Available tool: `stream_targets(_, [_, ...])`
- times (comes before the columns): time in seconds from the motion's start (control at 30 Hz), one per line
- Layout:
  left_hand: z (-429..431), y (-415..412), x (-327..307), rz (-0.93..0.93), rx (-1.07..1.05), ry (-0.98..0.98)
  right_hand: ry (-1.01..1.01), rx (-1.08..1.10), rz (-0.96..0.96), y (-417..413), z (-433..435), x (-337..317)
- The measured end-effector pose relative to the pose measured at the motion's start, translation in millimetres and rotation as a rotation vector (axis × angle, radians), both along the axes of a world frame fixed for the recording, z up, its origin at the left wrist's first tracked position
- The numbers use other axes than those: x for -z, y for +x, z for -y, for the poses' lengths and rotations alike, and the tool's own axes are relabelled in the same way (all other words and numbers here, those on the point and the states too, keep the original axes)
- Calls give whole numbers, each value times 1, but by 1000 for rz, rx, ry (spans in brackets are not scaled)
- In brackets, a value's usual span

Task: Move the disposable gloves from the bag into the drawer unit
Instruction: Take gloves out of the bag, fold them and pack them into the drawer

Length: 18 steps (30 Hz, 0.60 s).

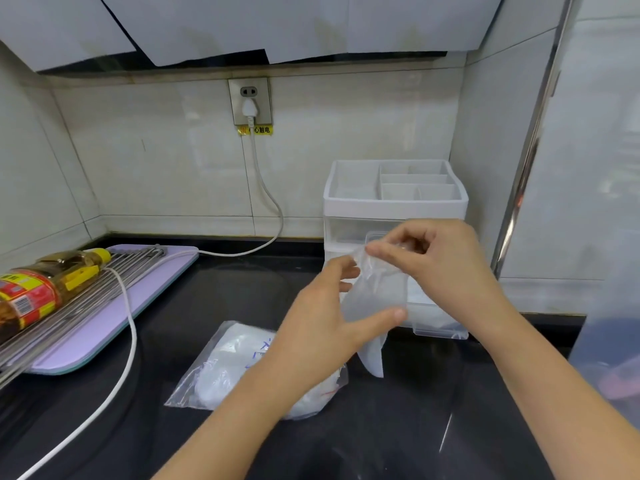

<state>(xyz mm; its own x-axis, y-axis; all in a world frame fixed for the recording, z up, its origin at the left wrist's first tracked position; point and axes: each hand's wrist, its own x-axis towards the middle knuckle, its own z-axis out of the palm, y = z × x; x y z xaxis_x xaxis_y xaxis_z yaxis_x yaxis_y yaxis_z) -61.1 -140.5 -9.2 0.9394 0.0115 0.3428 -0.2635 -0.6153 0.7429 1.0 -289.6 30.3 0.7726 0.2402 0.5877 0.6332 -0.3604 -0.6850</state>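
Holding a thin clear glove (pixel 379 292) above the black surface (pixel 173 427), both hands meet just in front of the drawer unit (pixel 394 206). The left hand (pixel 322 317) grips the glove's middle, thumb across the front and fingers (pixel 349 271) curled behind it. The right hand (pixel 440 258) pinches the glove's top edge between thumb and forefinger. The glove's lower end hangs free. A low drawer (pixel 440 323) of the unit stands pulled out behind the glove. The bag (pixel 221 368), with more white gloves inside, lies flat on the surface under the left forearm. At left, a bottle (pixel 41 289) lies on a rack over a lilac board (pixel 104 334).
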Motion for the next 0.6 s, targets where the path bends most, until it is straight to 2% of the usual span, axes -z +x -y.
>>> stream_targets(0.17, [9,17,-10,80,-89,117,174,95,69,4,17,-11])
stream_targets(0.2, [5,24,-15,66,-89,78,193,119,57,7,21,-13])
stream_targets(0.3, [-8,46,-33,-29,18,-238,216,193,-4,24,35,-12])
stream_targets(0.37, [-13,61,-44,-81,39,-298,159,256,-32,35,42,-6])
stream_targets(0.47, [-14,89,-51,-105,-32,-167,22,382,-32,49,46,4])
stream_targets(0.6, [-8,122,-45,-161,-49,47,-286,575,-49,58,50,14])
